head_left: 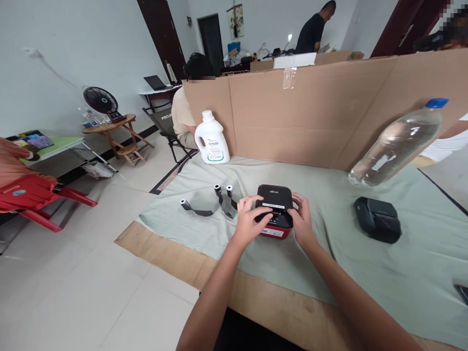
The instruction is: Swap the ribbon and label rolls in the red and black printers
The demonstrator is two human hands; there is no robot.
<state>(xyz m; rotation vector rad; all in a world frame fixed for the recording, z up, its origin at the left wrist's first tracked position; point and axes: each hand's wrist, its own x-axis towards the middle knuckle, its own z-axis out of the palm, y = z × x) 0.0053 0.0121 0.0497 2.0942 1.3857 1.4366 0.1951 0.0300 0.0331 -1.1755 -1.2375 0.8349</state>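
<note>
A small boxy label printer (275,195), black on top with a red base, sits on the cloth between my hands. A white strip with print lies across its top, and a white sticker is on its red front. My left hand (250,217) grips its left side, fingers over the lid and thumb near the front panel. My right hand (302,219) is closed around the right side, its thumb at the front corner and fingers behind. Left of the printer, several small rolls (217,189) with black strips trailing from them stand on the cloth.
A white detergent jug (212,141) stands back left against a cardboard partition (292,112). At right are a large tilted clear bottle (400,144) with a blue cap and a black device (378,219). The cloth-covered table has a wooden front edge (164,248). Other people are beyond.
</note>
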